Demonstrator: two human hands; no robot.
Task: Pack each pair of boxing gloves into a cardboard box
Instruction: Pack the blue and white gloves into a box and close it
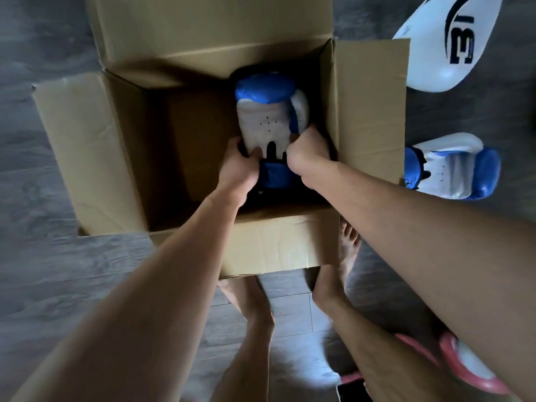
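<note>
An open cardboard box (95, 158) stands on the floor with its flaps spread. Inside it, toward the right wall, a blue and white boxing glove (268, 111) lies palm up with its blue tip pointing away from me. My left hand (239, 166) grips the glove's wrist end from the left. My right hand (307, 158) grips the same end from the right. Both hands are down inside the box. A matching blue and white glove (452, 166) lies on the floor just right of the box's right flap.
A white glove with dark lettering (443, 42) lies on the floor at the upper right. A red and white glove (470, 367) lies at the lower right, partly behind my right arm. My bare feet (348, 250) stand against the box's near side on grey wood flooring.
</note>
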